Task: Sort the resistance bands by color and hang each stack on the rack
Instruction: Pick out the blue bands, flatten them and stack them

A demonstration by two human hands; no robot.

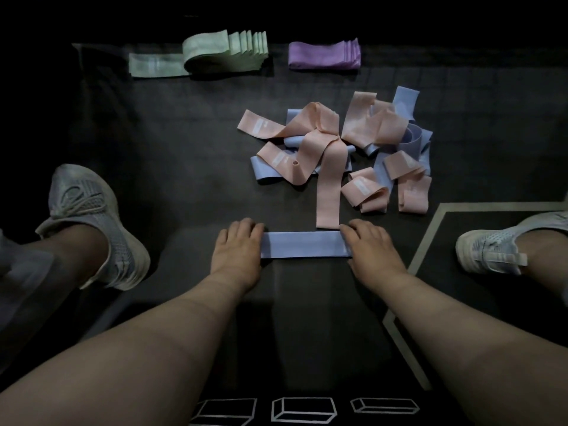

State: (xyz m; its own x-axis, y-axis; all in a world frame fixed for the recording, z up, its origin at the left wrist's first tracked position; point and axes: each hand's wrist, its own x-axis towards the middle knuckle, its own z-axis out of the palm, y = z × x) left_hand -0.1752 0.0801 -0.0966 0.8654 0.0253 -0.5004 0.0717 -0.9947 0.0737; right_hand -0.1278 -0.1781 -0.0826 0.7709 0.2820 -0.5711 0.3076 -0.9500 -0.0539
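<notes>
Blue band (305,245) flat on floor (184,164), near person. Left hand (238,247), right hand (372,250) spread flat, pressing its two ends. Pink-and-blue pile (338,149) just behind. Green stack (215,52), purple stack (324,55) farther back.

Setting: a gym or fitness room. Indicators: a dark matted floor (184,167) with a pale boundary line (430,235) and printed box outlines (302,410); resistance bands in a loose pink-and-blue heap (335,149), a green stack (215,53) and a purple stack (322,55); grey sneakers (92,222) on the person's feet.

Flat band (304,245) before pile (333,149) — stacks (215,53) behind
</notes>
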